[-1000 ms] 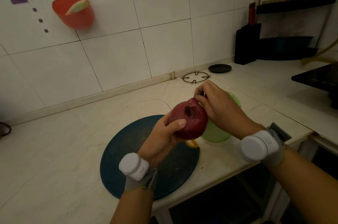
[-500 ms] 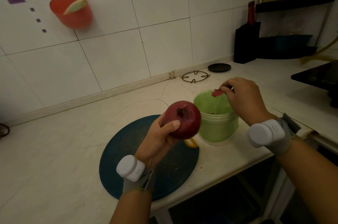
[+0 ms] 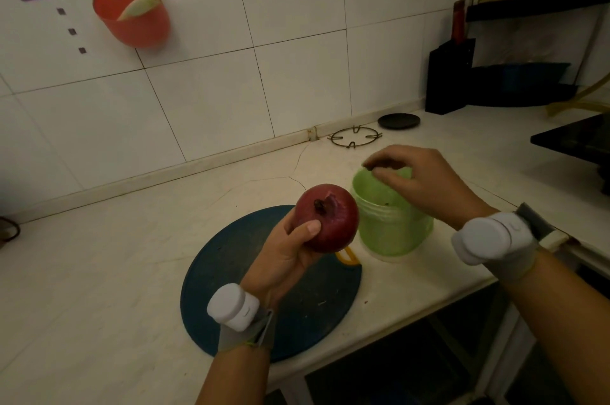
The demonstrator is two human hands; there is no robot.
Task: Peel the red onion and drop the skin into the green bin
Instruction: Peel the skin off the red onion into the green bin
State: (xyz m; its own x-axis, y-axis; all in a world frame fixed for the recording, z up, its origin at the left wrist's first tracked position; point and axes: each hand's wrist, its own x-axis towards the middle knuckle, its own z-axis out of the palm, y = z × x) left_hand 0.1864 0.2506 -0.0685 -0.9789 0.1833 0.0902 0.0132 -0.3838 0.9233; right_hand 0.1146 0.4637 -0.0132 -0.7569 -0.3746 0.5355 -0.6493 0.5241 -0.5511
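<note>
My left hand (image 3: pixel 284 256) grips the red onion (image 3: pixel 330 219) from below, thumb across its front, stem end facing up. It hangs above the right edge of the round dark blue cutting board (image 3: pixel 231 272). The green bin (image 3: pixel 392 233) stands on the counter just right of the onion. My right hand (image 3: pixel 422 180) hovers over the bin's mouth with thumb and fingers loosely apart; I see no red skin between them. A small dark speck lies inside the bin.
A wire trivet (image 3: pixel 355 137) and a black lid (image 3: pixel 398 121) lie by the back wall. A black knife block (image 3: pixel 449 74) stands at the back right, a dark stove top (image 3: pixel 574 140) at the far right. The counter's front edge runs just below the board.
My right hand pulled a piece of red skin off the onion, carried it right over the green bin, and its fingers have loosened; the skin piece is no longer seen. The left hand kept the onion.
</note>
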